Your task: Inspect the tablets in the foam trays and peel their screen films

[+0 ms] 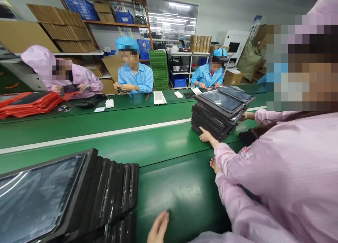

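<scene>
At the bottom centre, my left hand (158,227) is open above the green work surface, its fingers stretched and nothing in them. What I take to be my right hand (216,165) is open in a pink sleeve, its fingers loosely curved and no object seen in them. It is just below a co-worker's hand (206,135), which supports a stack of glass screens in thick black frames (219,112). That person's other hand (245,116) holds the stack's far side. To the left of my left hand, a larger leaning pile of similar black-framed screens (116,190) has a glossy screen face-up.
A green belt (163,142) with a white line runs across. Opposite, several people sit near red-orange pouches (29,102), a white box (159,97) and small white items. Behind them are a green stack of trays (158,68), shelving and cartons. A co-worker (290,172) fills the right side.
</scene>
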Action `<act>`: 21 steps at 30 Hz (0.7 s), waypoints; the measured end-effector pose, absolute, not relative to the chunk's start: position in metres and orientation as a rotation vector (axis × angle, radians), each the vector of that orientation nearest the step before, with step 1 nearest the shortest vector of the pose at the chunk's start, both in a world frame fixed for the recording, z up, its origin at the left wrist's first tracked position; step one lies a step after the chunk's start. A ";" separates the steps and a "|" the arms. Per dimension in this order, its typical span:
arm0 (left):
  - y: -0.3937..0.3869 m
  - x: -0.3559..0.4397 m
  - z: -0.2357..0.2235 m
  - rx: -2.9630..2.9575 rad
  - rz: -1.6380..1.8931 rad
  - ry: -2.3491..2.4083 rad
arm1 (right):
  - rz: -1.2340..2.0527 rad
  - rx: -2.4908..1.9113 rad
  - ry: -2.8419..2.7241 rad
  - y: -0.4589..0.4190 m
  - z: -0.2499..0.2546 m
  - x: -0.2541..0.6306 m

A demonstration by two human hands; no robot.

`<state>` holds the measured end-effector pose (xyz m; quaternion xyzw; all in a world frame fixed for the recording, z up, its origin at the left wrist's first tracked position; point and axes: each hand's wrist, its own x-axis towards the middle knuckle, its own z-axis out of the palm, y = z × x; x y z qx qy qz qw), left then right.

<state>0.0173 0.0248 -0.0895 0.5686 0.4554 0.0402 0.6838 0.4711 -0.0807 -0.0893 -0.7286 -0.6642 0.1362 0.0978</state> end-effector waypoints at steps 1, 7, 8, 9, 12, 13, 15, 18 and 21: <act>0.025 0.038 -0.088 1.229 0.114 1.015 | 0.428 -2.157 -1.955 -0.081 -0.091 0.476; 0.029 0.165 -0.075 1.011 0.297 0.985 | 0.515 -2.060 -1.913 -0.104 -0.120 0.451; 0.030 0.184 -0.076 1.004 0.310 0.975 | 0.517 -2.036 -1.895 -0.110 -0.124 0.442; 0.031 0.201 -0.078 0.996 0.326 0.969 | 0.517 -2.013 -1.873 -0.115 -0.128 0.434; 0.037 0.246 -0.086 0.980 0.373 0.955 | 0.507 -1.957 -1.803 -0.132 -0.141 0.407; 0.039 0.258 -0.088 0.976 0.379 0.949 | 0.506 -1.945 -1.787 -0.138 -0.147 0.398; 0.044 0.277 -0.091 0.962 0.361 0.926 | 0.519 -1.931 -1.757 -0.149 -0.158 0.381; 0.045 0.293 -0.093 0.929 0.284 0.864 | 0.564 -1.926 -1.711 -0.160 -0.173 0.359; 0.042 0.297 -0.094 0.888 0.207 0.822 | 0.575 -1.941 -1.658 -0.165 -0.181 0.342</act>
